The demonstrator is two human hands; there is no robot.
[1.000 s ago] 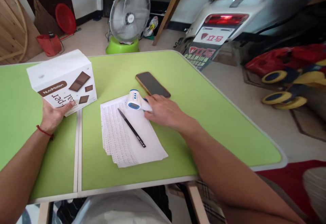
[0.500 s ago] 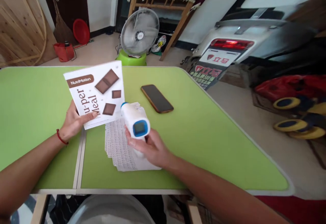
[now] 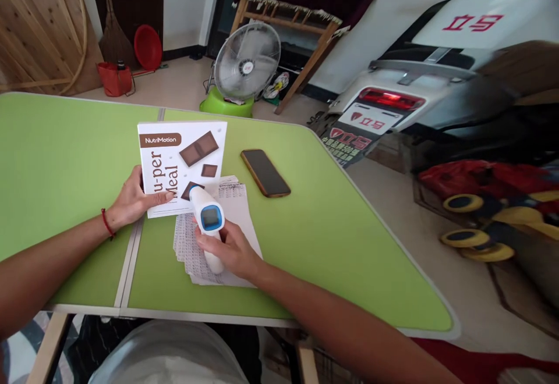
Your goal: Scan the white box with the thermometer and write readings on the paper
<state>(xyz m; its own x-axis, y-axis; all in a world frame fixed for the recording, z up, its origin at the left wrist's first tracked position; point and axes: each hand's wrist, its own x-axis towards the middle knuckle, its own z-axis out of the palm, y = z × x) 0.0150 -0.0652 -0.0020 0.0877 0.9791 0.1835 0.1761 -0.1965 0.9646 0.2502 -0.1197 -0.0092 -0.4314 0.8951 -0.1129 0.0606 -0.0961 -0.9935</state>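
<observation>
My left hand (image 3: 138, 198) grips a white box (image 3: 196, 151) by its lower left edge, thumb across the front. The box stands upright above the table, printed "NutriMotion" with pictures of chocolate pieces. In my right hand (image 3: 231, 247) is a white and blue infrared thermometer (image 3: 209, 215), its small screen facing me and its front end overlapping the box's lower right part. Whether the two touch, I cannot tell. Under the thermometer lies a fanned stack of printed paper sheets (image 3: 242, 215), partly hidden by my right hand and the box.
The green folding table (image 3: 340, 256) has a metal seam left of the papers. A smartphone (image 3: 265, 173) lies right of the box. Beyond the table stand a fan (image 3: 247, 64) on a green stool (image 3: 227, 105) and a white scooter (image 3: 393, 90) at the right.
The box has turned more upright and faces me more squarely. The thermometer has moved left, its front end now over the box's lower right part. The camera view has shifted a little.
</observation>
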